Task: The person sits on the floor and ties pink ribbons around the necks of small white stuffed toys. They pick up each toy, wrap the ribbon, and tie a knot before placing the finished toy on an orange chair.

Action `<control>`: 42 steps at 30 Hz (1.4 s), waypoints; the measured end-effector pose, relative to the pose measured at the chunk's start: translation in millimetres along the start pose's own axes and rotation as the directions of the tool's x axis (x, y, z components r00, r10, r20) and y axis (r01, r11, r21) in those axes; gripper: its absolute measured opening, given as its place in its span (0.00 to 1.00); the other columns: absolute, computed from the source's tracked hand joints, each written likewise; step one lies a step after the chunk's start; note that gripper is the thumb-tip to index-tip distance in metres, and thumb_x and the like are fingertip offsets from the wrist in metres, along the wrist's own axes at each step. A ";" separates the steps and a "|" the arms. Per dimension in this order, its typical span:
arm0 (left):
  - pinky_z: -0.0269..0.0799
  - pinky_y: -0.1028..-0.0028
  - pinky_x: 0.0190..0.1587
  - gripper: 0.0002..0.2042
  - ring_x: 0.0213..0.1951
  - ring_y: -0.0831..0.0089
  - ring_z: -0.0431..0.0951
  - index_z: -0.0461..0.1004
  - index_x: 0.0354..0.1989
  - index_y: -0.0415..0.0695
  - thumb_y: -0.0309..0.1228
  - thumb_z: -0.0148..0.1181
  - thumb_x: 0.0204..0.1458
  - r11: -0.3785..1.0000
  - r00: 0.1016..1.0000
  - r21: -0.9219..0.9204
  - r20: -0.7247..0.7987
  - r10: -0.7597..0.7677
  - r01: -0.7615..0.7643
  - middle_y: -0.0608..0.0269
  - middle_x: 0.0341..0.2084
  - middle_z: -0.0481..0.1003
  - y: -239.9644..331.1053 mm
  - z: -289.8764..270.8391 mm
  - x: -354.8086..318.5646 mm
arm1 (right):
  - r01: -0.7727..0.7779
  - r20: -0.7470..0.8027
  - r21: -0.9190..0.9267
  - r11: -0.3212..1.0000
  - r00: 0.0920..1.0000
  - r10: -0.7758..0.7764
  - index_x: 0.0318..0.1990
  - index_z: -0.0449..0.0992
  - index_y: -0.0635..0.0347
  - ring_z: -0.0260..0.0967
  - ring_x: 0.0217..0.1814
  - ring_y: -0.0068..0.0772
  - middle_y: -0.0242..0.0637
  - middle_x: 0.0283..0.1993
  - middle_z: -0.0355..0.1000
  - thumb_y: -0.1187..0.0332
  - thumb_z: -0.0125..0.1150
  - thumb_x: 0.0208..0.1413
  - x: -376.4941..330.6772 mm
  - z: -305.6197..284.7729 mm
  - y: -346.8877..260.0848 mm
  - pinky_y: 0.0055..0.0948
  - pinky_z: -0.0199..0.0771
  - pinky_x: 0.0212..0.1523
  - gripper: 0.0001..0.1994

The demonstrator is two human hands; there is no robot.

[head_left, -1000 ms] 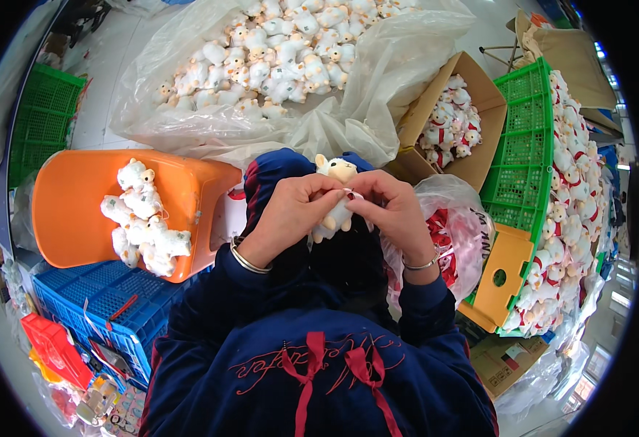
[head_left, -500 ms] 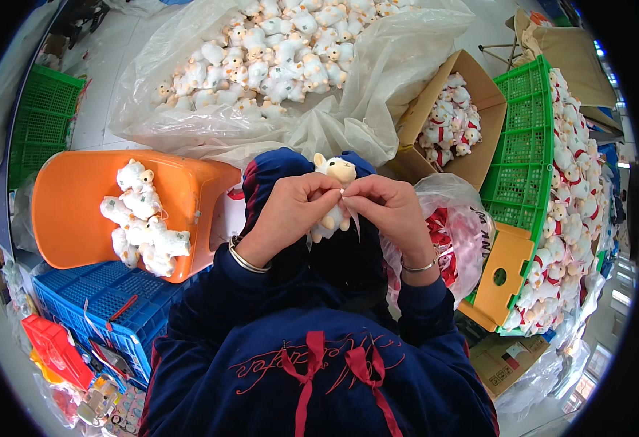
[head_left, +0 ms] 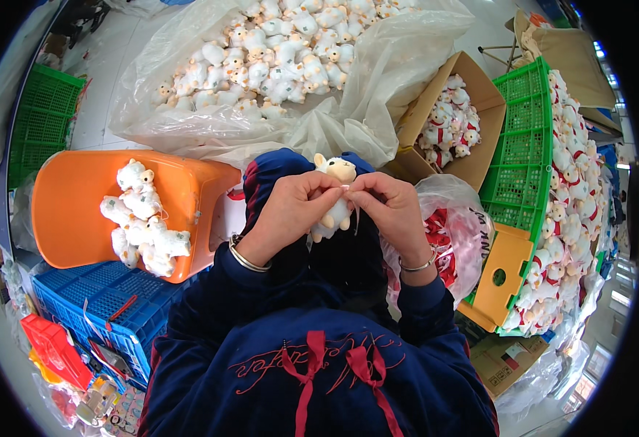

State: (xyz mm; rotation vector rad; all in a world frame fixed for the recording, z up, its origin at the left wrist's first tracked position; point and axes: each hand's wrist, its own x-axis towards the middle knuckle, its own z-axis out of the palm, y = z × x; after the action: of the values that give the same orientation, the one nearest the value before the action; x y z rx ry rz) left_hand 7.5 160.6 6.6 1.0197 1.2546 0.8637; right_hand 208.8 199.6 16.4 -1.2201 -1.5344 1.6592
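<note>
A small white plush sheep [head_left: 340, 170] with a cream face rests upright on my lap, facing me. At its neck, a thin pale ribbon [head_left: 357, 213] runs between my fingertips, one end hanging down over the belly. My left hand [head_left: 295, 213] is closed in a pinch on the ribbon, just left of the neck. From the other side my right hand [head_left: 394, 211] pinches it too, thumb and forefinger together. The fingertips nearly meet under the sheep's chin and partly hide the ribbon.
Left is an orange stool [head_left: 64, 218] carrying several plush sheep [head_left: 144, 218], beside a blue crate [head_left: 115, 288]. Ahead lies a plastic bag [head_left: 319, 127] of plush sheep. On the right are a cardboard box [head_left: 479, 149], a bag of red pieces [head_left: 439, 226] and a green crate [head_left: 519, 153].
My right fingertips have shifted slightly right and the hanging ribbon end has moved up a little. The plush sheep and my left hand stay almost where they were.
</note>
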 end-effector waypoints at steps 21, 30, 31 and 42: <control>0.59 0.87 0.19 0.09 0.19 0.91 0.71 0.81 0.45 0.41 0.33 0.62 0.64 0.998 1.000 -0.058 0.002 -0.017 0.018 0.74 0.23 0.78 0.1 0.9 -0.7 | -0.100 -0.026 0.152 0.983 0.994 0.105 0.40 0.79 0.66 0.70 0.32 0.13 0.27 0.30 0.76 0.73 0.66 0.60 2.9 3.9 6.3 0.18 0.71 0.33 0.06; 0.59 0.86 0.19 0.09 0.19 0.91 0.69 0.81 0.45 0.41 0.33 0.62 0.64 0.999 1.000 -0.050 -0.007 0.015 -0.016 0.75 0.22 0.78 -3.6 1.2 -0.8 | -0.166 0.186 0.198 0.966 0.974 0.130 0.42 0.82 0.66 0.72 0.35 0.14 0.28 0.35 0.79 0.73 0.68 0.60 -0.2 -12.8 10.5 0.18 0.72 0.35 0.07; 0.59 0.86 0.19 0.09 0.18 0.91 0.69 0.81 0.45 0.41 0.33 0.62 0.64 0.998 1.000 -0.056 -0.007 0.014 -0.015 0.75 0.22 0.77 -2.8 1.6 -0.8 | -0.138 0.141 0.244 0.960 0.984 0.106 0.43 0.82 0.66 0.72 0.35 0.14 0.29 0.36 0.79 0.73 0.68 0.60 -1.2 -9.6 12.4 0.18 0.72 0.36 0.06; 0.59 0.85 0.19 0.09 0.18 0.91 0.68 0.81 0.44 0.41 0.34 0.62 0.64 1.000 1.000 -0.022 -0.025 0.017 -0.018 0.75 0.22 0.76 -8.5 0.3 -0.3 | -0.027 -0.011 0.308 0.951 0.999 0.032 0.44 0.81 0.64 0.74 0.40 0.16 0.28 0.39 0.78 0.76 0.68 0.61 0.0 13.1 13.3 0.18 0.76 0.41 0.06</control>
State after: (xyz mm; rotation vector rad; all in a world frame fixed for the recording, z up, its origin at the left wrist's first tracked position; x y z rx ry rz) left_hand 7.5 157.5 -1.3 1.0062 1.2556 0.9046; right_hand 199.5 191.2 2.6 -1.0884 -1.1950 1.8218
